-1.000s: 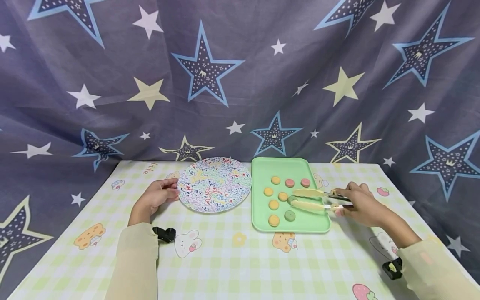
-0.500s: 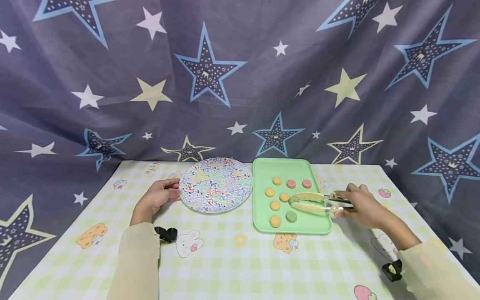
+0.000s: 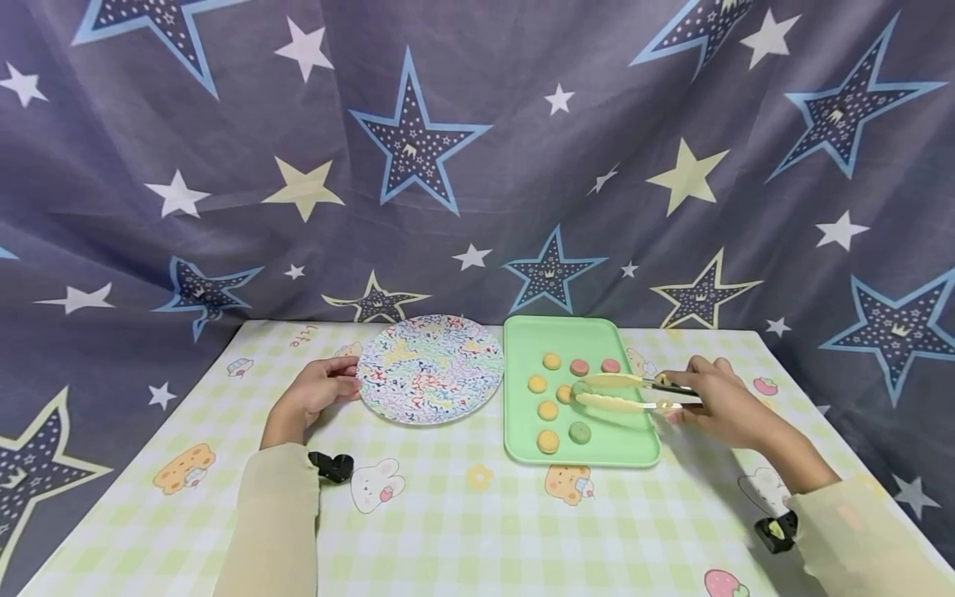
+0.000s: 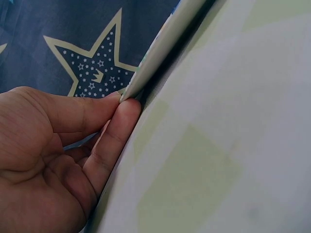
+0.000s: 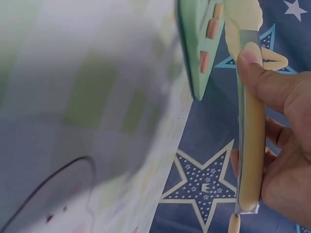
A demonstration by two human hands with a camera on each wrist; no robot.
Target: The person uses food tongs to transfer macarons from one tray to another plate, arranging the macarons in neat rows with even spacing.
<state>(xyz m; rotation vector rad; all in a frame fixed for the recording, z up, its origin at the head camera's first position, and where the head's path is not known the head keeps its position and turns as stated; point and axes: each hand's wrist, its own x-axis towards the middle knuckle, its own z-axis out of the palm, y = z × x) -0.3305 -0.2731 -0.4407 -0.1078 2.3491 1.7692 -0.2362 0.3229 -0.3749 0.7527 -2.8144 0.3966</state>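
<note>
One small round green macaron-like piece (image 3: 580, 388) sits between the tips of cream-tipped metal tongs (image 3: 612, 404), on or just over a pale green rectangular tray (image 3: 627, 439); from where I stand, I can't tell whether it is lifted. Both hands are occupied: the right hand (image 3: 719, 406) grips the tongs by their handles, and the left hand (image 3: 317, 391) pinches the rim of a round white plate (image 3: 433, 371) covered in multicoloured squiggles.

I'd judge the green piece light and, if it is real baking (it may well be a toy; I can't say), quick to dent or crumble. Its rounded side could slip from a slack hold, so the tongs would do best across its widest part, level on both sides, with gentle pressure.

Watch the edges: a round yellow macaron-like piece (image 3: 564, 394) lies just left of the tong tips and could be nudged. The tray has a raised rim to clear, with the plate right beside it and a dark star-printed curtain (image 3: 515, 166) close behind both. More open room lies on the near side of the bench (image 3: 418, 531), spread with green-and-white checked cloth.
</note>
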